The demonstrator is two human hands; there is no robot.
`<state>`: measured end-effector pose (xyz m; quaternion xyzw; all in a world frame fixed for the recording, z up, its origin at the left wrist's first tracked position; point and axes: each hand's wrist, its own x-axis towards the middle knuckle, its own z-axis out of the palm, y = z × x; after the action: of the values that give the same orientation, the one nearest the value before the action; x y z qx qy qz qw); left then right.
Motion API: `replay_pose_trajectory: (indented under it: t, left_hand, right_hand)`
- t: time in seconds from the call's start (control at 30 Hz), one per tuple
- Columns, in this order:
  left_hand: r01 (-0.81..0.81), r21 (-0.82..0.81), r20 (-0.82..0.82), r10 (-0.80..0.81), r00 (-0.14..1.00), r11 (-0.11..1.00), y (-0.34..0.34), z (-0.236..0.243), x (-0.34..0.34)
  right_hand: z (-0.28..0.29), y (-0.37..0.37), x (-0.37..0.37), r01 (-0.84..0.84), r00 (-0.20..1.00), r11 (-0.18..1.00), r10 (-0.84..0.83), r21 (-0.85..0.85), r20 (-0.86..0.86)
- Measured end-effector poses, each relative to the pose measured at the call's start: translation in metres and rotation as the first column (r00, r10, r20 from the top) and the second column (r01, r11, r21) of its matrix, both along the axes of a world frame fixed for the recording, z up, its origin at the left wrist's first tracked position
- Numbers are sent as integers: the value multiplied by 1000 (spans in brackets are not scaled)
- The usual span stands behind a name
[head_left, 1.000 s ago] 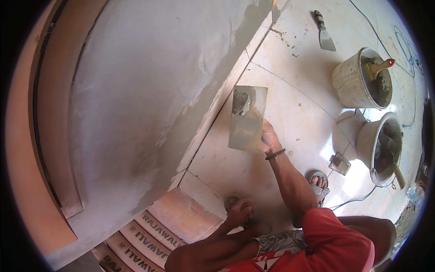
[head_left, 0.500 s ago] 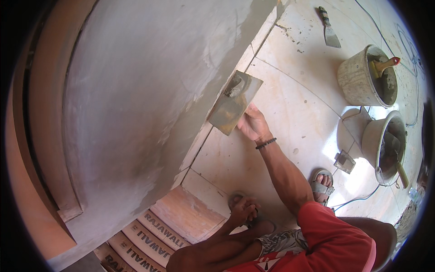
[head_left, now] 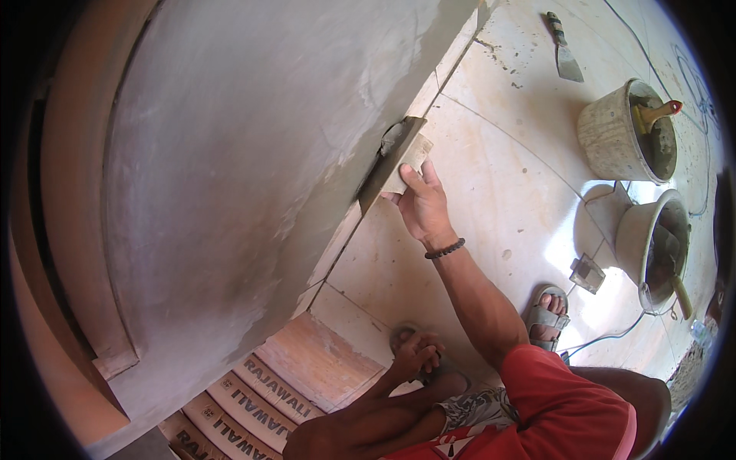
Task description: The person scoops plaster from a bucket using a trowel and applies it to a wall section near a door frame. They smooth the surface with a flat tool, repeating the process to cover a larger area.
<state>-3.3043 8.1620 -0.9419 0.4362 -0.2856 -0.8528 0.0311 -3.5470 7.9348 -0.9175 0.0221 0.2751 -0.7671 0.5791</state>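
My right hand (head_left: 420, 203) grips a flat steel trowel (head_left: 378, 178) by its pale handle block, the blade tipped edge-on against the base of the grey plastered wall (head_left: 230, 138). A lump of grey mortar (head_left: 393, 136) sits on the blade's wall side. My left hand (head_left: 420, 351) hangs low by my knee, its fingers loosely bent and apart, above my sandalled foot.
On the tiled floor (head_left: 491, 215) at the right are a scraper (head_left: 567, 63), a bucket with a brush (head_left: 613, 134), a second bucket (head_left: 632, 241), a small metal piece (head_left: 587, 273) and cables. Stacked paper sacks (head_left: 245, 410) lie at lower left. An orange frame edges the wall.
My right hand has moved up and left, bringing the trowel onto the wall base and turning its blade from facing up to edge-on. My left hand stays low.
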Motion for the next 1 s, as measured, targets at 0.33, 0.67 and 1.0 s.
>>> replay_pose_trajectory:
  t: [0.33, 0.67, 1.0]
  left_hand:
    - [9, 18, 20, -10, 1000, 1000, -2, 5, -4]
    - [43, 8, 24, -43, 999, 999, -10, 7, -6]
    - [-1, 21, 14, 1, 1000, 1000, -7, 2, -1]
  right_hand:
    - [61, -17, 18, 193, 849, 981, -161, 12, -503]
    - [12, 29, -25, 131, 991, 988, -131, -83, 13]
    - [0, -15, -9, 106, 993, 994, -107, -16, -46]
